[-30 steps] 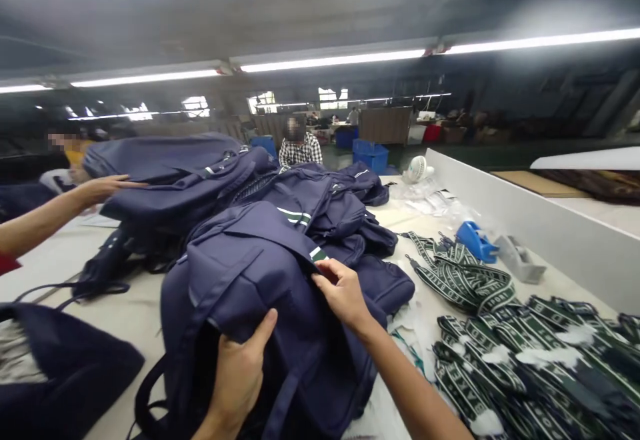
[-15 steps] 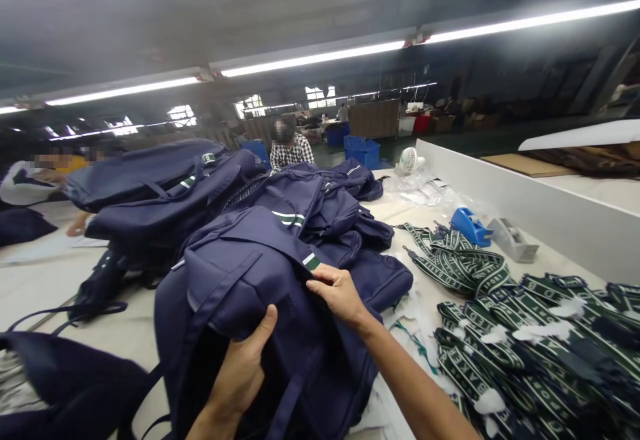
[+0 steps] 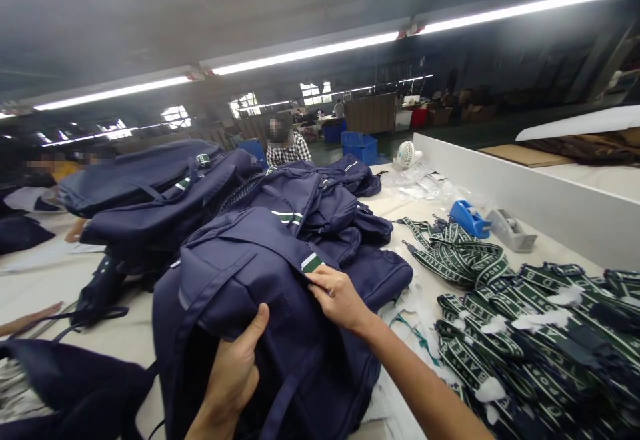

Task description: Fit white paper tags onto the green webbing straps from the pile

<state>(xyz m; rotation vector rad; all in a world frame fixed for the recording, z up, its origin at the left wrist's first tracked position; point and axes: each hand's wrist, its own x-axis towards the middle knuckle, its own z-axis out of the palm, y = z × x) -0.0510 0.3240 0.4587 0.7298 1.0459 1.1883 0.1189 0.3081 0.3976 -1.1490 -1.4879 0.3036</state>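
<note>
A navy bag [image 3: 235, 273] lies in front of me on the table, its dark opening toward me. My left hand [image 3: 237, 360] grips the edge of that opening, thumb on the outside and the other fingers hidden by cloth. Up and to the right, my right hand [image 3: 336, 295] pinches the bag's edge beside a green and white striped tab [image 3: 312, 263]. More navy bags [image 3: 330, 200] are heaped just behind.
Green lettered straps [image 3: 530, 340] pile up at the right, below a blue tape dispenser [image 3: 470, 219] and a grey one [image 3: 511, 230]. A small fan [image 3: 406, 154] stands by the white partition [image 3: 500, 187]. Stacked bags [image 3: 135, 180] and people are at the left; a checkered-shirted person [image 3: 290, 150] is behind.
Both hands keep their hold on the bag, with only slight shifts. At the left edge, another person's forearm has come into view over the table. The whole view has moved slightly.
</note>
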